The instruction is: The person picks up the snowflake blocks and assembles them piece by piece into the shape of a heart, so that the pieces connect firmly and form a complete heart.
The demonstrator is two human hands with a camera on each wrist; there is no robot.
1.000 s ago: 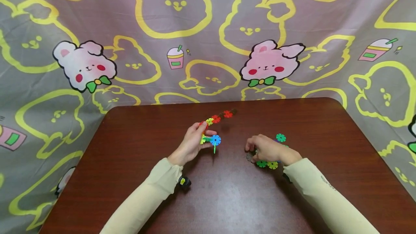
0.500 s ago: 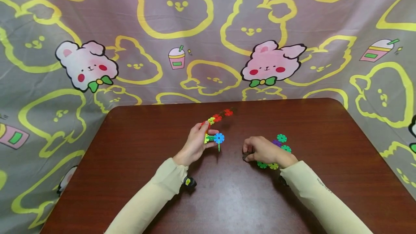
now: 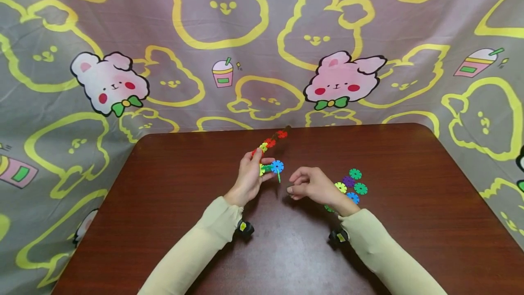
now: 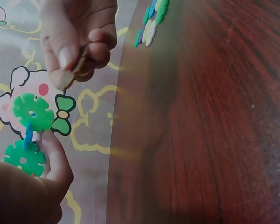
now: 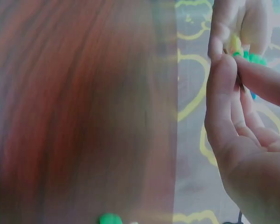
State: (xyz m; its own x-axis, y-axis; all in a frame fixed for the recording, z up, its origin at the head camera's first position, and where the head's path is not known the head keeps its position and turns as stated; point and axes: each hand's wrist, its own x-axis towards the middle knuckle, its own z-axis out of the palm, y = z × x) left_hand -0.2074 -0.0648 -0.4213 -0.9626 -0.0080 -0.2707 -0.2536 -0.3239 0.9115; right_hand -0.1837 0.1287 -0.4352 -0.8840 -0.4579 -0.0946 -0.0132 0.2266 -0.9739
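Note:
My left hand point(image 3: 247, 175) grips a chain of interlocking notched plastic discs. Red, yellow and brown discs point(image 3: 270, 142) run from it toward the back of the table, while a blue disc point(image 3: 277, 166) with a thin green disc seen edge-on sticks out on the right. In the left wrist view, green discs point(image 4: 32, 112) of the chain show by the fingers. My right hand point(image 3: 314, 189), just right of the chain and apart from it, pinches a brown disc point(image 4: 78, 69) between thumb and fingertips. That disc is nearly hidden in the head view.
Several loose discs lie right of my right hand, among them a purple disc point(image 3: 348, 181), a green disc point(image 3: 360, 189) and a blue disc point(image 3: 353, 198). My right forearm partly covers this group. A patterned cloth point(image 3: 262, 58) hangs behind the dark wooden table point(image 3: 163, 167).
My right hand has picked the brown disc from the loose group and moved left toward the chain. My left hand has shifted slightly right and up, tilting the chain's far end more upward.

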